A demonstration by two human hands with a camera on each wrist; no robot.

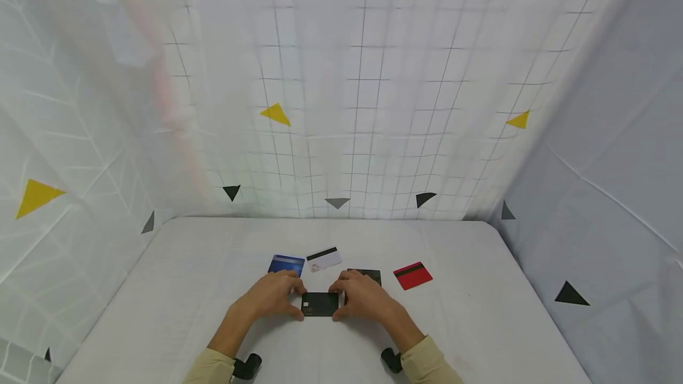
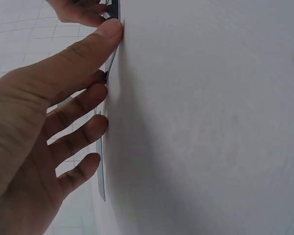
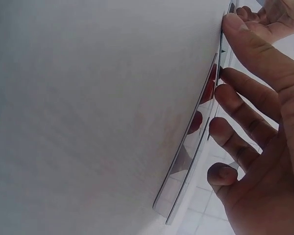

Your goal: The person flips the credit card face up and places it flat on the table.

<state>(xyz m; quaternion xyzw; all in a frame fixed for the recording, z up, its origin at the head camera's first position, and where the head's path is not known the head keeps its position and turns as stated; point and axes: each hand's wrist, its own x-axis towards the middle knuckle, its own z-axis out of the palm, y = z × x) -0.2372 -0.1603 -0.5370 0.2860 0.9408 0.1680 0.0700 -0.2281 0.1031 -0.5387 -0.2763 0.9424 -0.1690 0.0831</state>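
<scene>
A black bank card (image 1: 320, 304) with a chip and the letters VIP lies flat on the white table, its long side across the head view. At its left end, my left hand (image 1: 274, 296) pinches it between thumb and index finger by the corners. My right hand (image 1: 368, 298) pinches the right end the same way. Both wrist views show the thumbs low at the tabletop, with the other fingers loosely bent. Behind the right hand lies another dark card (image 1: 373, 276), partly covered by that hand. A blue card (image 1: 286, 263) sits just beyond the left fingers.
Farther back is a white card (image 1: 325, 261) with a black stripe. Off to the right lies a red card (image 1: 413, 276) with a dark stripe. White sheeting with grid lines and triangles encloses the table (image 1: 453, 325) at the back and sides.
</scene>
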